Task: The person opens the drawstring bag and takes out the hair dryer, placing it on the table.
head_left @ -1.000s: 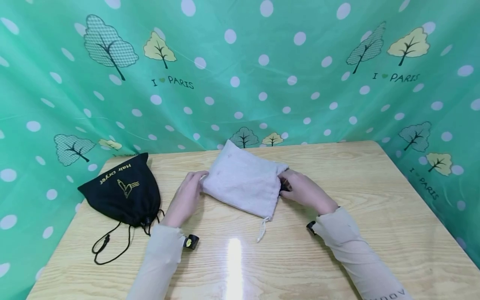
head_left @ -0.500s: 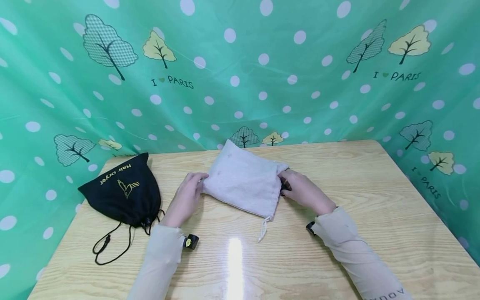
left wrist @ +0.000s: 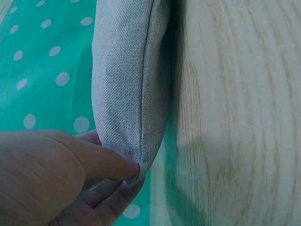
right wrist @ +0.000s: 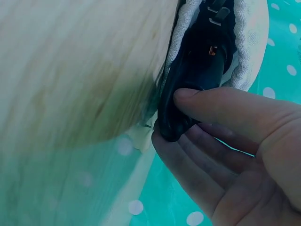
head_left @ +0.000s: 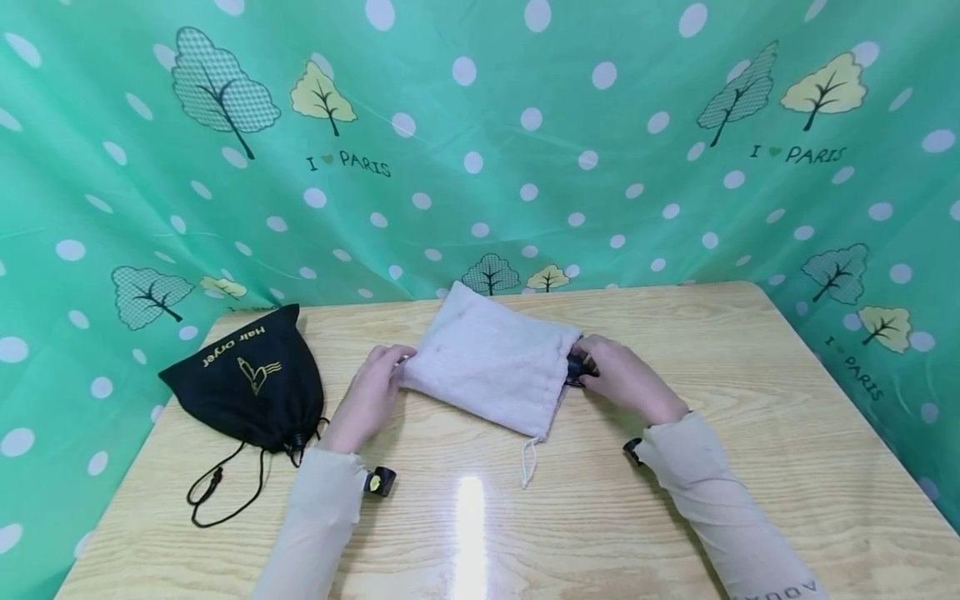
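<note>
A pale grey cloth drawstring bag (head_left: 491,358) lies plump on the table, its gathered mouth toward my right hand (head_left: 626,383). My left hand (head_left: 367,398) pinches the bag's bottom corner between thumb and fingers; the left wrist view shows the seam of the bag (left wrist: 124,84) running down to that grip. At the mouth, my right hand holds the rounded end of a black plastic appliance (right wrist: 200,68), thumb on one side and fingers on the other. Metal plug prongs (right wrist: 219,14) show just inside the opening. Cloth hides the rest of the appliance, so I cannot tell its kind.
To the left lies a black drawstring pouch (head_left: 258,387) printed "Hair Dryer" in gold, its cords (head_left: 225,500) trailing forward. A white drawstring loop (head_left: 528,462) hangs from the grey bag. Behind the wooden table (head_left: 750,500) hangs a green dotted curtain (head_left: 480,117).
My right hand has moved slightly right, and more of the black appliance shows outside the bag's mouth. The left hand stays at its corner.
</note>
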{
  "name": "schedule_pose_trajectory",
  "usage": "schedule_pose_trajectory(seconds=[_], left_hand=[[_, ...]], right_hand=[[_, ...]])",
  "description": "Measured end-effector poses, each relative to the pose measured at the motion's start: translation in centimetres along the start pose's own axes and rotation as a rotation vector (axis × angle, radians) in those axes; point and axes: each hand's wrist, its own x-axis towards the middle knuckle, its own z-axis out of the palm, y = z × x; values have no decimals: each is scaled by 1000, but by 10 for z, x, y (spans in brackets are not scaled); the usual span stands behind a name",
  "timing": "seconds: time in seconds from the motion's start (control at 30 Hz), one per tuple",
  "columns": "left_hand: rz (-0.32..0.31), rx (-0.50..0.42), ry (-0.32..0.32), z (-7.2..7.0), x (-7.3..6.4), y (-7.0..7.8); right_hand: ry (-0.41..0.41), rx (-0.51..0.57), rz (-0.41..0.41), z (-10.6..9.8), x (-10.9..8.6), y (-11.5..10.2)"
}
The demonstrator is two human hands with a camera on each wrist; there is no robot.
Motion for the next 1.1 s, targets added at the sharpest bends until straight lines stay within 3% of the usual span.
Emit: schedule_pose_trajectory(seconds=[0.4, 0.67, 0.93, 1.1], left_hand=[[-54, -42, -22, -5, 0, 2], [-49, -38, -23, -5, -1, 1], [-12, -41, 12, -6, -2, -6], [-18, -30, -10, -6, 0, -4]], right_hand=[[21, -12, -37, 3, 2, 2], [51, -17, -41, 8, 3, 1], [37, -39, 10, 4, -1, 2], [21, -59, 23, -1, -1, 4]])
